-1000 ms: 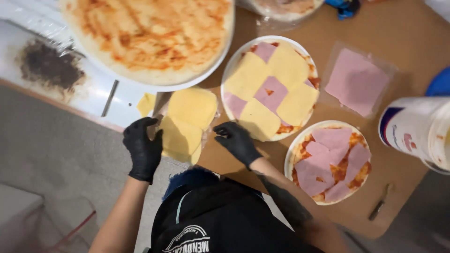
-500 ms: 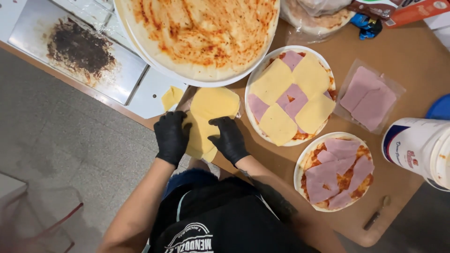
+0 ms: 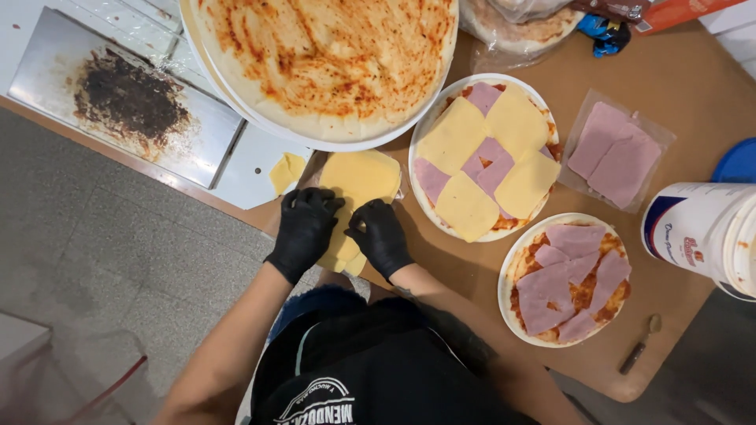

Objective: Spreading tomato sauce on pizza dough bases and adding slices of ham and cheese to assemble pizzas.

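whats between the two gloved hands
In the head view, only the stack of yellow cheese slices shows between the left hand and the right hand; both hands press on it.

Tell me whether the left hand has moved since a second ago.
Yes. The left hand has shifted inward onto the stack of cheese slices, closer to the right hand; earlier it was at the stack's outer edge.

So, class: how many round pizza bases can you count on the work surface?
3: a large sauced base at the top, a cheese-and-ham pizza mid-table, and a small ham pizza lower right. The bag at the top may hide more.
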